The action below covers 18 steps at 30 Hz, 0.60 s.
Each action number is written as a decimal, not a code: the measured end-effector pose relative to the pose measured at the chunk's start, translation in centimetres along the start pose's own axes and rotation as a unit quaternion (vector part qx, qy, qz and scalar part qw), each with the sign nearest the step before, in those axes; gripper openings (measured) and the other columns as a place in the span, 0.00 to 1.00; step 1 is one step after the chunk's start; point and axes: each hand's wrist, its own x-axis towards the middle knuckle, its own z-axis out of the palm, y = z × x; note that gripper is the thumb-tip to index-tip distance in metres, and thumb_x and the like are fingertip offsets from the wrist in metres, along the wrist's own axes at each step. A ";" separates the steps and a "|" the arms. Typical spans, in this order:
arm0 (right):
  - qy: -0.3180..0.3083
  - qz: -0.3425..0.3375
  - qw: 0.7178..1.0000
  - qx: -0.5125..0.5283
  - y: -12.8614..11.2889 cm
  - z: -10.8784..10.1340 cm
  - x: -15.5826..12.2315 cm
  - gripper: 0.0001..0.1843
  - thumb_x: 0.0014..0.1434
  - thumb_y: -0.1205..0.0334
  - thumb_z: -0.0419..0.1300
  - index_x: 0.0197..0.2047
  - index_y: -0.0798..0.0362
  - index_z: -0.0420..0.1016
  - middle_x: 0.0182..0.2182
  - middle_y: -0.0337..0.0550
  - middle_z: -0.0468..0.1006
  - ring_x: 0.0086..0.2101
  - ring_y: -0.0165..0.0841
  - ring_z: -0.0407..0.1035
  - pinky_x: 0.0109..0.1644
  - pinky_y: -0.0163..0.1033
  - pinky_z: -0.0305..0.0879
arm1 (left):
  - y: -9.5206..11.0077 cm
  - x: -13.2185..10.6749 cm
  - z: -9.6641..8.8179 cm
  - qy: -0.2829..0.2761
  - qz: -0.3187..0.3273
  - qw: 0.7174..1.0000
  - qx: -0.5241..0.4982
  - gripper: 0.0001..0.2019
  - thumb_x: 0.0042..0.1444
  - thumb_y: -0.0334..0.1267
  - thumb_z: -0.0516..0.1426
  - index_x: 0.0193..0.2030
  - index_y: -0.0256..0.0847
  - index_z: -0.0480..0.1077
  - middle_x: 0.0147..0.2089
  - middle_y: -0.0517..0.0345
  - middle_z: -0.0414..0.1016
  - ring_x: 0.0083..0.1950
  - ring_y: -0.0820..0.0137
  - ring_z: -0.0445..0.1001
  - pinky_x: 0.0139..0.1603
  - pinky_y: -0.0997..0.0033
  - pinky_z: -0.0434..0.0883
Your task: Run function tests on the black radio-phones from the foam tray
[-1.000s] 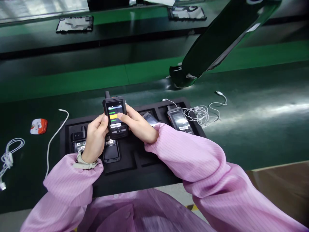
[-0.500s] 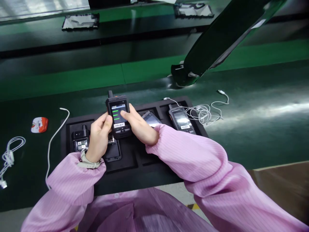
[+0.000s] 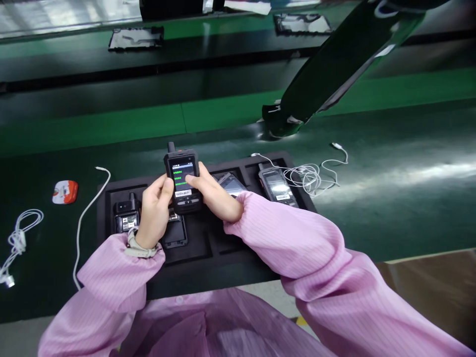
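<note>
A black handheld radio point(image 3: 189, 202) with a stubby antenna and a lit screen showing green lines of text is held up between both hands. My left hand point(image 3: 155, 208) is closed around its left side, thumb along the edge. My right hand point(image 3: 213, 191) grips the right side, with its thumb over the screen. Beneath them lies a black foam tray point(image 3: 201, 248). In its left part sits an opened radio point(image 3: 127, 215) with its inside showing, and another opened radio body point(image 3: 174, 233) lies under my left hand. A third radio point(image 3: 278, 186) rests at the right.
Flat clear-wrapped pieces point(image 3: 231, 183) lie in the tray's middle. A coiled white cable point(image 3: 310, 177) overlaps the tray's right edge. On the left are a white cable point(image 3: 80, 233), a bundled cable point(image 3: 17, 240) and an orange-and-white item point(image 3: 65, 192). A dark green post point(image 3: 320, 74) slants behind.
The text on the radio's screen has shifted slightly, with my right thumb a little lower on it. The whole view has moved slightly; both hands keep their hold.
</note>
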 end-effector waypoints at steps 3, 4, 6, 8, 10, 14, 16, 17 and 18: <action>0.020 -0.005 1.000 -0.004 -0.2 0.3 0.0 0.21 0.59 0.47 0.59 0.50 0.51 0.65 0.43 0.39 0.70 0.46 0.34 0.67 0.52 0.40 0.65 | 0.0 -0.1 0.1 0.008 0.010 1.000 0.027 0.19 0.65 0.53 0.60 0.49 0.40 0.79 0.51 0.51 0.82 0.53 0.60 0.79 0.53 0.63 0.75; 0.024 -0.007 1.000 -0.005 -0.2 0.4 0.0 0.21 0.59 0.46 0.59 0.49 0.51 0.66 0.42 0.40 0.71 0.45 0.34 0.67 0.51 0.40 0.65 | 0.1 -0.1 0.2 0.014 0.015 0.999 0.038 0.19 0.64 0.54 0.60 0.48 0.40 0.79 0.51 0.50 0.83 0.54 0.58 0.79 0.55 0.61 0.75; 0.032 -0.010 0.999 -0.006 -0.3 0.6 0.0 0.21 0.60 0.45 0.58 0.49 0.51 0.66 0.42 0.40 0.73 0.45 0.35 0.68 0.51 0.41 0.66 | 0.3 -0.2 0.4 0.029 0.026 0.998 0.054 0.18 0.62 0.55 0.61 0.46 0.42 0.79 0.49 0.51 0.83 0.56 0.57 0.78 0.57 0.60 0.75; 0.044 -0.013 0.999 -0.011 -0.3 0.7 0.0 0.21 0.61 0.45 0.57 0.50 0.51 0.67 0.42 0.41 0.74 0.45 0.35 0.69 0.50 0.40 0.67 | 0.5 -0.3 0.6 0.041 0.031 0.997 0.058 0.17 0.61 0.55 0.62 0.43 0.43 0.80 0.47 0.51 0.83 0.56 0.56 0.78 0.57 0.60 0.75; 0.053 -0.017 0.998 -0.019 -0.1 0.6 0.1 0.20 0.61 0.46 0.57 0.49 0.51 0.67 0.41 0.41 0.74 0.45 0.35 0.69 0.50 0.40 0.68 | 0.7 -0.4 0.7 0.046 0.030 0.997 0.053 0.16 0.61 0.54 0.63 0.41 0.43 0.80 0.45 0.52 0.83 0.56 0.56 0.78 0.56 0.60 0.75; 0.037 -0.036 0.998 -0.023 0.6 0.1 0.3 0.17 0.65 0.44 0.53 0.45 0.50 0.67 0.40 0.39 0.72 0.43 0.34 0.69 0.51 0.40 0.68 | 0.6 -0.5 0.8 0.047 0.025 0.998 0.021 0.16 0.61 0.53 0.63 0.42 0.42 0.80 0.47 0.51 0.83 0.56 0.56 0.78 0.55 0.62 0.75; 0.024 -0.036 0.999 -0.026 0.6 0.1 0.3 0.19 0.67 0.42 0.51 0.44 0.50 0.67 0.41 0.39 0.72 0.45 0.34 0.69 0.55 0.41 0.67 | 0.5 -0.6 0.8 0.052 0.028 0.998 0.009 0.17 0.61 0.54 0.62 0.43 0.41 0.80 0.48 0.50 0.83 0.55 0.57 0.78 0.54 0.63 0.74; 0.016 -0.032 0.999 -0.034 0.6 0.2 0.2 0.20 0.68 0.40 0.50 0.44 0.49 0.67 0.42 0.40 0.73 0.47 0.34 0.68 0.57 0.41 0.66 | 0.5 -0.7 0.7 0.057 0.031 0.998 0.007 0.18 0.62 0.54 0.62 0.43 0.41 0.80 0.48 0.50 0.83 0.54 0.58 0.78 0.53 0.64 0.74; 0.009 -0.026 0.999 -0.044 0.4 0.4 0.2 0.21 0.68 0.39 0.50 0.45 0.49 0.66 0.43 0.40 0.73 0.48 0.35 0.68 0.59 0.43 0.65 | 0.5 -0.8 0.6 0.062 0.036 0.997 0.006 0.19 0.62 0.55 0.61 0.44 0.41 0.79 0.48 0.50 0.83 0.53 0.59 0.79 0.53 0.64 0.74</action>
